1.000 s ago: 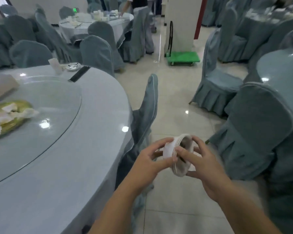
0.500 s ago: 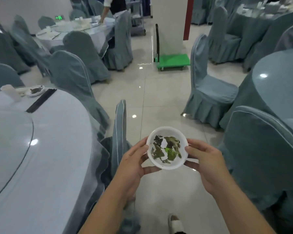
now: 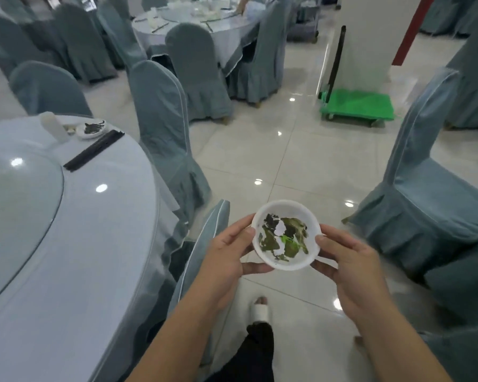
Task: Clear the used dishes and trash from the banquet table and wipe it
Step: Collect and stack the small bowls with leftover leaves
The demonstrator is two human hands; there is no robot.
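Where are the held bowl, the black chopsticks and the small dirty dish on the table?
bowl (image 3: 301, 264), head view, bare white inner wall near the front rim.
chopsticks (image 3: 94, 150), head view, middle of the pair.
small dish (image 3: 92, 128), head view, dark scraps at its centre.

Bowl (image 3: 286, 261): white, smooth, faint sheen; looks like thin plastic or glazed ware, cannot tell which. Leaf scraps (image 3: 283, 235) inside: wet, dark green. Floor (image 3: 287, 150): pale tiles, glossy, mirroring lamps. Tablecloth (image 3: 100, 244): satin-like cloth, slight shine. Turntable (image 3: 20, 194): clear glass, glossy. Chair covers (image 3: 163, 119): matt cloth. Trolley (image 3: 356, 104): green plastic.
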